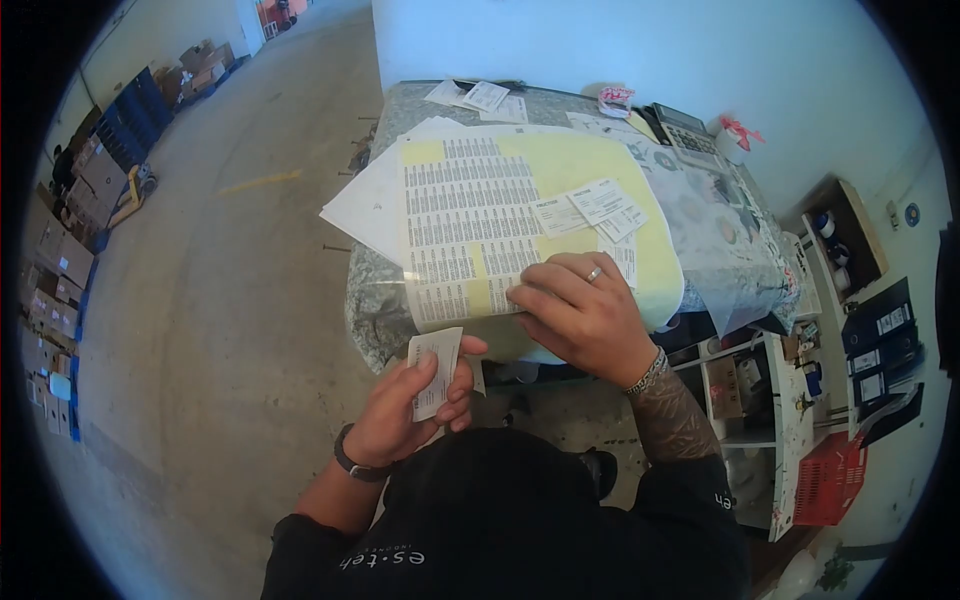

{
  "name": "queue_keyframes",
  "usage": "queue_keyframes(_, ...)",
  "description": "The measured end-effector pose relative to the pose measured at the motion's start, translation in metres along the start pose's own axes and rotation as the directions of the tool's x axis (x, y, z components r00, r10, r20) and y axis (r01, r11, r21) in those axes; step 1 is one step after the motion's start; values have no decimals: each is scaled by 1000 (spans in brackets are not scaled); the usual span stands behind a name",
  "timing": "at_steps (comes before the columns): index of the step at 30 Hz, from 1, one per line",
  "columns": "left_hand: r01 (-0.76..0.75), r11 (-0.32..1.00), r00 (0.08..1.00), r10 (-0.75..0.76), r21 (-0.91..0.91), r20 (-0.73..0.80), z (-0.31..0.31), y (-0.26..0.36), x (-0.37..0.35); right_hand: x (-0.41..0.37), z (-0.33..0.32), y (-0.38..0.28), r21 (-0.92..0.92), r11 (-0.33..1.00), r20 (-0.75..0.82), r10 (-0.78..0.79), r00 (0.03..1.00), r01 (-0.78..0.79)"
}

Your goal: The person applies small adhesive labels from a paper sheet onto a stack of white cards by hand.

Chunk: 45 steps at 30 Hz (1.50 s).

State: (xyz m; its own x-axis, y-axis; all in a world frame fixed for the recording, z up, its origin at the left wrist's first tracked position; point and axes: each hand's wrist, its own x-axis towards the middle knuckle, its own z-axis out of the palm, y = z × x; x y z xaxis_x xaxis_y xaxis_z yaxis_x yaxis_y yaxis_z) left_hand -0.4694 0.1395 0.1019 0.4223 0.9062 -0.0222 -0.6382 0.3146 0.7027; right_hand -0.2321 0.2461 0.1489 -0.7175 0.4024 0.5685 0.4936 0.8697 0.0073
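A yellow sheet of printed labels lies on a small stone-topped table. My left hand holds a small stack of white printed labels below the table's near edge. On the sheet's near edge rests my right hand, fingers curled and pressed down on the paper at the printed labels there. A few loose white labels lie on the sheet just beyond that hand.
White paper sheets stick out left from under the yellow sheet. A calculator and more slips sit at the table's far end. Shelves with binders and a red basket stand right. Boxes line the floor's left side.
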Motion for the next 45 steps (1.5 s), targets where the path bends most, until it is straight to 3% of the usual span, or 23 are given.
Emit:
queue_keyframes(2, -1, 1000, 1000, 1, -17, -8, -1, 0, 0, -1, 1, 0, -23, 1000, -8, -15, 1000, 15)
queue_keyframes(10, -44, 999, 998, 44, 1, -55, 0, 1, 1, 2, -6, -2, 173, 983, -10, 69, 998, -66)
queue_keyframes(20, -66, 997, 997, 67, 24, -25, 1, 4, 0, -1, -2, -1, 175, 978, 9, 117, 993, -117)
queue_keyframes(32, -76, 997, 996, 77, 24, -36, 1, 4, 2, 3, 0, 0, 141, 988, -47, 64, 997, -56)
queue_keyframes(40, -137, 990, 985, 140, 35, -97, 4, 4, 9, 3, 1, -8, 414, 861, -139, 381, 914, -296)
queue_keyframes(42, -150, 966, 989, 149, -212, -17, 2, 2, 11, 6, -1, -16, 367, 897, -233, 346, 909, -247)
queue_keyframes(44, -151, 957, 988, 137, -250, -70, 3, 1, 13, 9, 0, -30, 328, 925, -320, 302, 898, -194)
queue_keyframes(45, -150, 945, 986, 121, -290, -113, 4, 0, 14, 8, 1, -39, 236, 964, -385, 206, 900, -120)
